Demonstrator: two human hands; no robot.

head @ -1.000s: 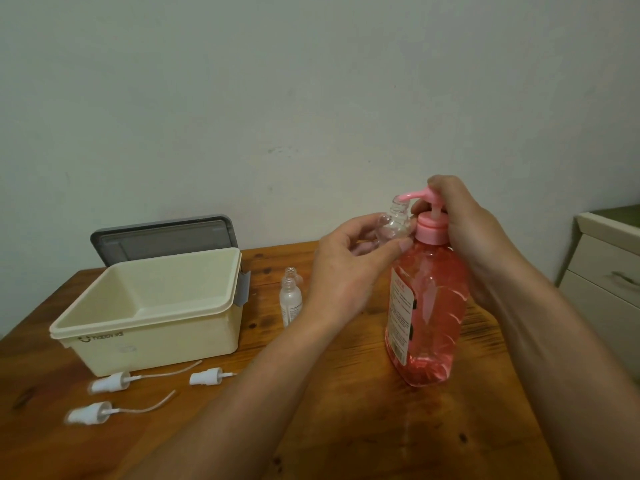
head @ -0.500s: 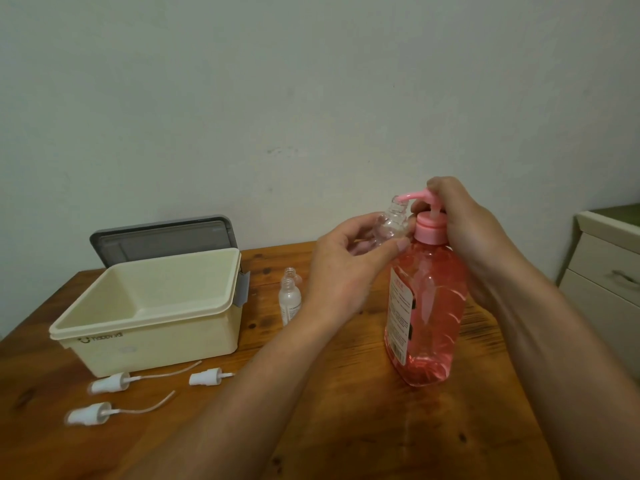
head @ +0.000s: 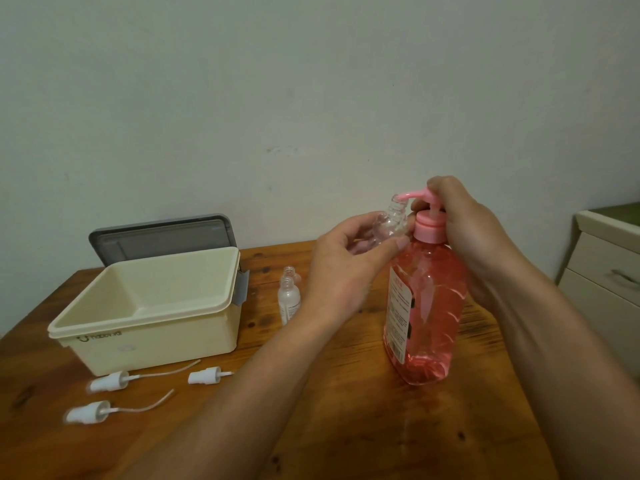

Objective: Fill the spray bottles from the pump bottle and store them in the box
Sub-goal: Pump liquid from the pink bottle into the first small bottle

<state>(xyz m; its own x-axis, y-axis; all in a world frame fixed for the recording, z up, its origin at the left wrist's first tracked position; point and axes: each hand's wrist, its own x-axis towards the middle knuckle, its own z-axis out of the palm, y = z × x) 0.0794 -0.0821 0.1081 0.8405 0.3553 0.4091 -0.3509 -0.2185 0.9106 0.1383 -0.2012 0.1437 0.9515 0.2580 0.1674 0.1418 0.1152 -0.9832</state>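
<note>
A large pink pump bottle (head: 427, 306) stands on the wooden table right of centre. My right hand (head: 464, 223) rests on its pink pump head, fingers curled over the top. My left hand (head: 346, 268) holds a small clear spray bottle (head: 389, 223) tilted, its open neck just under the pump's nozzle. Two more small uncapped bottles (head: 289, 299) stand on the table behind my left hand, one behind the other. The cream box (head: 145, 327) sits open at the left.
The grey lid (head: 162, 237) leans against the wall behind the box. Three white spray heads with dip tubes (head: 107, 381) lie on the table in front of the box. A cream drawer cabinet (head: 602, 275) stands at the right edge.
The pump head has risen a little under my right hand. My left hand still keeps the small bottle at the nozzle.
</note>
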